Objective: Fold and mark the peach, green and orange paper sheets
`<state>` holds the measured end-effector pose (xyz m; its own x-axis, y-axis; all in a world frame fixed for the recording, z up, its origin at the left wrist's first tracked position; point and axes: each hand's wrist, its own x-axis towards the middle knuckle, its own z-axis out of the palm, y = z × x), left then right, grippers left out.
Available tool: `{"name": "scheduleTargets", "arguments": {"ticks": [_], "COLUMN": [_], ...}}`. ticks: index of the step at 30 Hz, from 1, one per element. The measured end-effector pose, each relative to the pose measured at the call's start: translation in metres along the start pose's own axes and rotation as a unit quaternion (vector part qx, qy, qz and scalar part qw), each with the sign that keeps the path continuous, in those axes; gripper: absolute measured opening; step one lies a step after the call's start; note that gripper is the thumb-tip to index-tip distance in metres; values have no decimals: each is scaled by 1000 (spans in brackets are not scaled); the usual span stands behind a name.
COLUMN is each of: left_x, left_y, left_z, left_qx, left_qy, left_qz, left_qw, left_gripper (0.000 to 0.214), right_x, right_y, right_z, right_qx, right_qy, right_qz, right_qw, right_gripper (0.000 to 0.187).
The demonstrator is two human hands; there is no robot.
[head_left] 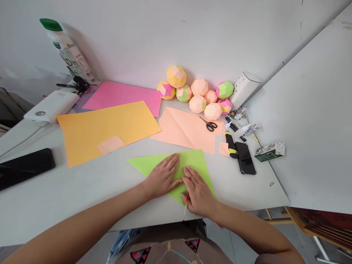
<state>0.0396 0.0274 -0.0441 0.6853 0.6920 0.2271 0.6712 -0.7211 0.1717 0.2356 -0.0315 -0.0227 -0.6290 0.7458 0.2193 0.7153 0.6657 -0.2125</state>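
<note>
Green paper sheet [195,159] at the bench's [90,189] near middle, left hand [161,176] flat on it, fingers outstretched, thumb apart, right hand [198,192] against it, fingers clamped on slim red stick [187,198], scissors [209,124] beyond.

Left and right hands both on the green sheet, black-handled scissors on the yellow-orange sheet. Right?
One error: the scissors lie on the peach sheet, per the head view. Left hand and right hand are both on the green sheet.
</note>
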Motion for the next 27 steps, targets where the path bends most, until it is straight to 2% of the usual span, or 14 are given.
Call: {"name": "scheduleTargets", "arguments": {"ticks": [6,8,10,14,17,19,21,24,25,27], "left_x": [3,7,12,23,26,25,23,18,17,15], "left_y": [-18,-18,-14,-5,-7,-9,-11,-11,-11,-10], "left_z": [-7,-13,-20,-25,-23,-21,-19,-19,-19,-18], "left_qx": [12,20,21,-8,-28,-39,-49,-57,-59,-61], "left_qy": [-34,-74,-122,-188,-196,-178,-155,-145,-148,-150], "left_qz": [-19,-22,-24,-45,-47,-39,-26,-11,-8,-2], "left_qw": [999,997,992,981,979,983,986,988,987,987], "left_gripper": [75,84,102,123,126,127,126,122,121,120], "right_x": [15,20,19,11,20,40,68,106,114,122], "right_y": [2,-2,-5,-1,17,33,51,73,78,85], "right_z": [6,8,8,-6,-25,-34,-35,-24,-19,-10], "right_qx": [15,23,27,57,170,288,411,535,551,553], "right_qy": [-9,-4,1,-6,-4,-11,-30,3,2,-11], "right_qz": [-4,1,3,-18,-18,52,139,197,208,220], "right_qw": [1000,1000,1000,998,985,956,901,822,808,803], "right_gripper": [44,42,40,41,27,26,42,47,47,41]}}
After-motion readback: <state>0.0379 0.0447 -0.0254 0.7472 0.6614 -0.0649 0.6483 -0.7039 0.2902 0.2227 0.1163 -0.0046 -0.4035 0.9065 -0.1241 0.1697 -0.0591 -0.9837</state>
